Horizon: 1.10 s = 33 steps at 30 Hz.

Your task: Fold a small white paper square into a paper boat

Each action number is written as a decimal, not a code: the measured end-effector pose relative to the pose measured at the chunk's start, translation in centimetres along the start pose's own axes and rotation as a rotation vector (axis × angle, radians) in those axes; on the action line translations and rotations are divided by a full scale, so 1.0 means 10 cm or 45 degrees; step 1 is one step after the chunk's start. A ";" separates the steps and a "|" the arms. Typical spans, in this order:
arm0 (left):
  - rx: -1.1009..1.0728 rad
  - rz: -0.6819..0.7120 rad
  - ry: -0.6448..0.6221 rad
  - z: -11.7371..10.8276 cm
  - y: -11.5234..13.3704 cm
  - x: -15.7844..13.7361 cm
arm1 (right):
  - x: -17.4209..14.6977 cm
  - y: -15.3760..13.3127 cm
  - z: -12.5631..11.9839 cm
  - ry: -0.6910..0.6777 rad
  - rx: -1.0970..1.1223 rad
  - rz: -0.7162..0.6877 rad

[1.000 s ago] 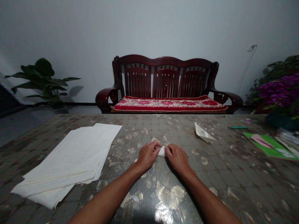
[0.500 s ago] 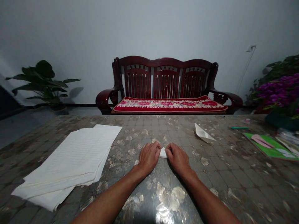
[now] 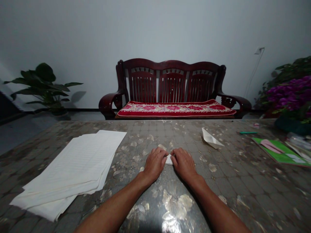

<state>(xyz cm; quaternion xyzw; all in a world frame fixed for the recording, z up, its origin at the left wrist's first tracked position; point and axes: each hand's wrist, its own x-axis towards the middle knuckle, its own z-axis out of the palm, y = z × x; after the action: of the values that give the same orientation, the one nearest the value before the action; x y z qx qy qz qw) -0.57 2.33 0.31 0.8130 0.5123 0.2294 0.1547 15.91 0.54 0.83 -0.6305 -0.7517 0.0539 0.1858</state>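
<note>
A small folded piece of white paper point(image 3: 169, 160) lies on the table between my two hands, mostly covered by them. My left hand point(image 3: 156, 160) grips its left side with curled fingers. From the other side my right hand point(image 3: 182, 160) pinches the paper, thumb and fingers close together. The fingertips of both hands nearly meet above it. Farther back on the right stands a folded paper boat point(image 3: 211, 139), apart from my hands.
A stack of lined paper sheets point(image 3: 70, 168) covers the left of the patterned table point(image 3: 233, 200). At right lie a green pen point(image 3: 247, 132), a green booklet point(image 3: 274, 151) and a pot of purple flowers point(image 3: 289, 94). Behind the table is a wooden bench point(image 3: 172, 81).
Both hands stay at the paper. The fingers of my right hand have shifted slightly left and flattened a little over it. The view has moved very slightly.
</note>
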 end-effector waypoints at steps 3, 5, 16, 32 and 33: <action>0.046 -0.032 -0.029 0.00 0.01 0.01 | 0.06 0.01 -0.01 -0.051 0.011 0.028; 0.075 -0.067 -0.026 -0.01 0.03 0.00 | 0.10 0.00 -0.01 -0.075 -0.012 0.072; 0.143 -0.100 -0.049 -0.02 0.05 -0.01 | 0.12 -0.07 0.06 -0.001 -0.247 0.059; -0.016 0.027 0.004 0.16 -0.18 -0.13 | 0.18 -0.01 0.10 -0.230 -0.209 -0.117; -0.055 0.058 0.044 0.17 -0.23 -0.16 | 0.19 -0.03 0.11 -0.230 -0.204 -0.134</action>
<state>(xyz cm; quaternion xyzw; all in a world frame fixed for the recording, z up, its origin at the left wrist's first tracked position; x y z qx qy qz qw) -1.97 1.83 -2.61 0.8169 0.4911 0.2580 0.1579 14.98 2.44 0.32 -0.5956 -0.7993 0.0405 0.0691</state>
